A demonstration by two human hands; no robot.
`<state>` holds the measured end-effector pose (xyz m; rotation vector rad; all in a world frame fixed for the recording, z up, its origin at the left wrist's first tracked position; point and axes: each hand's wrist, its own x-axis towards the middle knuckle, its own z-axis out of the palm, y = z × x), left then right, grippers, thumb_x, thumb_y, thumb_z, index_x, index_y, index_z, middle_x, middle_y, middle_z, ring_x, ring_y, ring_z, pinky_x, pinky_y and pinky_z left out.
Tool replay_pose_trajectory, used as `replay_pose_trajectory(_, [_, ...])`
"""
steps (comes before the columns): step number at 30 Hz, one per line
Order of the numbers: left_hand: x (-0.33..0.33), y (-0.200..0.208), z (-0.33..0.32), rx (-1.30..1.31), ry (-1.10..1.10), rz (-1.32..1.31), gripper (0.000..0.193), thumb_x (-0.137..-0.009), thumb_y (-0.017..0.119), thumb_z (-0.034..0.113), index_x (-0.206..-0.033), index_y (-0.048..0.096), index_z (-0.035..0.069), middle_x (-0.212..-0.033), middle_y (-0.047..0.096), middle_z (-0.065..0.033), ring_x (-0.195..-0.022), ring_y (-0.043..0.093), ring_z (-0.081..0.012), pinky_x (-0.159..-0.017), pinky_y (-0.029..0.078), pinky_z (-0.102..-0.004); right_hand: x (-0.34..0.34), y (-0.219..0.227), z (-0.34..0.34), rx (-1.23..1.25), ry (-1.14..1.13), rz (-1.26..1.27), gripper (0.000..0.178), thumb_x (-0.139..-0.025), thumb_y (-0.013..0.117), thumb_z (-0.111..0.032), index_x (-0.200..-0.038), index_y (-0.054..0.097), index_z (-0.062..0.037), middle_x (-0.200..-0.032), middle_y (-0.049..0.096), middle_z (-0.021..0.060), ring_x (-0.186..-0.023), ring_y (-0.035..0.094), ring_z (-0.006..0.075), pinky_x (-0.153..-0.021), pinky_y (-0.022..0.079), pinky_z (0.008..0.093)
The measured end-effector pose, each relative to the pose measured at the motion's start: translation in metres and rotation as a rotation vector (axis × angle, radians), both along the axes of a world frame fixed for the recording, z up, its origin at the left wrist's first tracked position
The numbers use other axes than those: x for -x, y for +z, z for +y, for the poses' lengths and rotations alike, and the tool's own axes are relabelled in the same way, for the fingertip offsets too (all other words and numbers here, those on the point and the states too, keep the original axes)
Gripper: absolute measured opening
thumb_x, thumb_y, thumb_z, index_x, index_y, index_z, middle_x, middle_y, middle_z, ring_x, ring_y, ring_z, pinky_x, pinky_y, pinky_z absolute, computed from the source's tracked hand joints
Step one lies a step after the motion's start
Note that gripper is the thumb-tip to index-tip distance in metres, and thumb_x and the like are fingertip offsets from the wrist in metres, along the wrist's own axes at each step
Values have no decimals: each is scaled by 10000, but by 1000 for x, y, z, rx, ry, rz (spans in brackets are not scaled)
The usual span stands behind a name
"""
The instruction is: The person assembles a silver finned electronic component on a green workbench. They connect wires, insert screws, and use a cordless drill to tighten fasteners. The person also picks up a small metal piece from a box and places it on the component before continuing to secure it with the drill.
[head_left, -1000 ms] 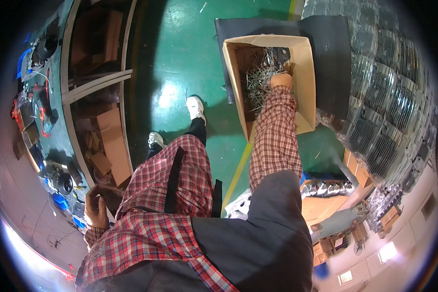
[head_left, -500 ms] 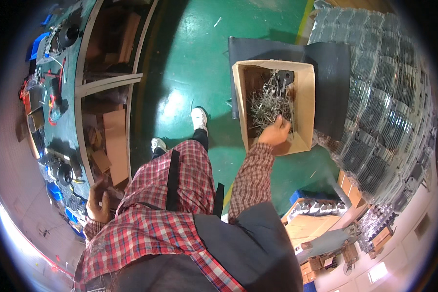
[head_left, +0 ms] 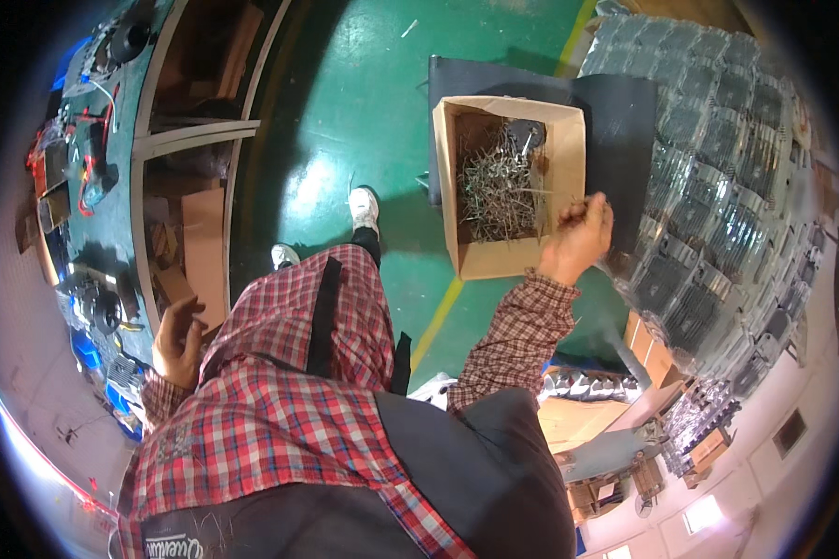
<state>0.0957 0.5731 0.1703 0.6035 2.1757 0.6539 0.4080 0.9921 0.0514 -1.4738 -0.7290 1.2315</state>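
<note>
A cardboard box (head_left: 565,154) stands ahead of me, slightly to the right. Inside lies a tangled heap of thin metal pieces (head_left: 496,197), with a dark rounded part (head_left: 524,137) at the far end. My right hand (head_left: 578,240) is raised beside the box's near right corner, its fingertips closed in a pinch. Whatever they may hold is too small to make out. By the workbench on the left hangs my left hand (head_left: 178,343), its bent fingers apart and nothing seen in them.
Dark sheet material (head_left: 615,121) lies under and beside the box. Plastic-wrapped stacks of grey finned parts (head_left: 699,186) line the right. A cluttered workbench (head_left: 112,210) with shelves holding cardboard (head_left: 201,252) runs along the left. Green floor (head_left: 345,130) lies between.
My right hand has lifted out of the box and moved right, past its side. My left hand stays by the bench, fingers still apart. The whole view has shifted slightly.
</note>
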Motion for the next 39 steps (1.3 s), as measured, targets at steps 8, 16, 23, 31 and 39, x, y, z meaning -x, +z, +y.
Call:
replay_pose_trajectory(8, [11, 21, 91, -247, 32, 10, 258, -926, 550, 56, -1175, 591, 1, -1071, 652, -109, -944, 633, -171, -840, 489, -279, 158, 98, -20, -203, 778, 121, 168, -944, 587, -132, -808, 576, -34, -617, 508, -16, -538, 457, 63, -508, 359, 212])
replay_pose_trajectory(16, [101, 38, 137, -570, 153, -144, 244, -894, 664, 284, -980, 721, 62, -813, 701, -59, -706, 627, -151, -673, 504, -279, 352, 158, -108, -158, 1517, 206, 149, -944, 568, -116, -835, 569, -15, -638, 514, -12, -538, 457, 49, -495, 371, 207])
replay_pose_trajectory(23, [186, 2, 75, -793, 575, -743, 194, -850, 732, 239, -856, 677, 53, -718, 651, 2, -573, 539, -59, -534, 423, -206, 472, 151, -180, -237, 1818, 130, 180, -963, 568, -190, -999, 575, -14, -792, 567, 8, -697, 526, 72, -647, 452, 226])
replay_pose_trajectory(31, [288, -27, 105, -1005, 1038, -560, 213, -865, 720, 227, -949, 653, 42, -829, 634, 0, -746, 555, -77, -684, 460, -238, 563, 159, -202, -408, 1821, -383, 162, -955, 533, -108, -1081, 523, -6, -741, 599, 74, -617, 580, 138, -558, 458, 288])
replay_pose_trajectory(39, [440, -150, 148, -625, 1326, -263, 519, -909, 573, 442, -1071, 594, -50, -1124, 631, -240, -1061, 604, -333, -930, 455, -400, 713, 116, -98, -459, 1852, -543, 180, -976, 441, -136, -918, 545, -1, -778, 572, 54, -761, 533, 148, -719, 434, 302])
